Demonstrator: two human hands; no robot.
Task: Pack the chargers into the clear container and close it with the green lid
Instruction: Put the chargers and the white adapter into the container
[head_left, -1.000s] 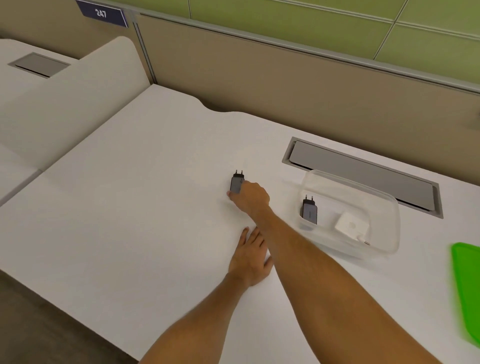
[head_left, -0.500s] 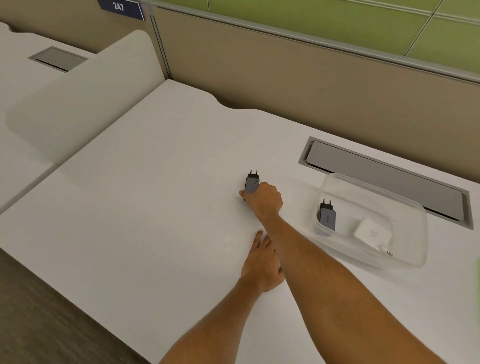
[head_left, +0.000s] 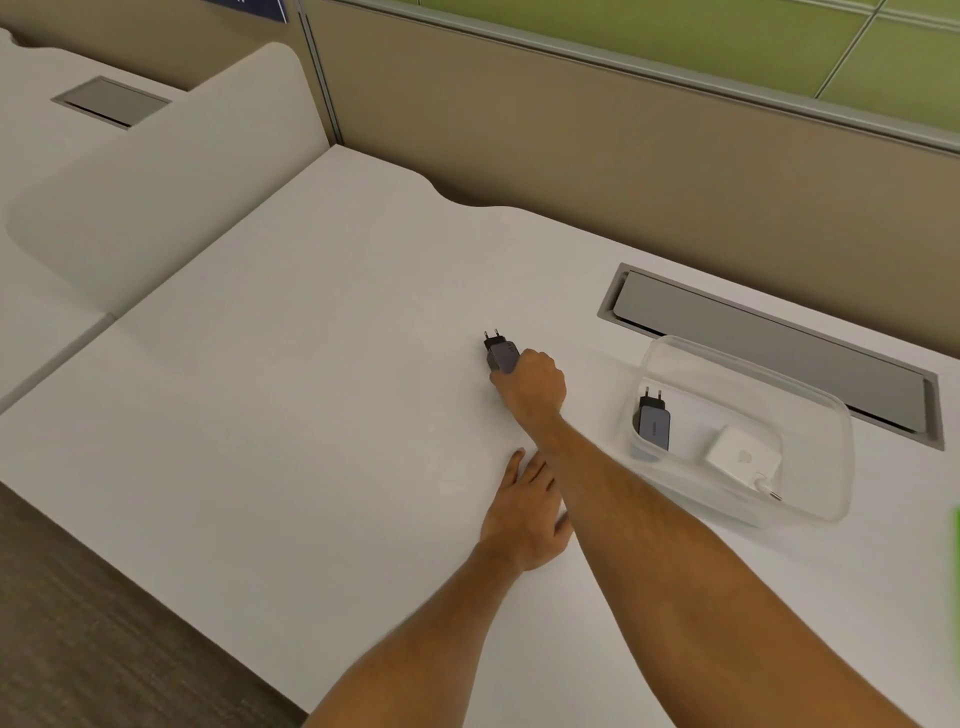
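Right hand (head_left: 532, 387) clenched, left hand (head_left: 524, 512) flat

Grey chargers (head_left: 502, 355), white charger (head_left: 744, 455), green lid (head_left: 955, 535)

both forearms are showing bare from the bottom edge of the view up to the wrists, with no sleeve, cuff, watch or band appearing anywhere along them. the left hand (head_left: 524, 514) is wearing no glove and no ring that is showing. the right hand (head_left: 535, 389) is likewise going ungloved, its back facing up. fine hair is showing along the right forearm; the nails are too small to make out.
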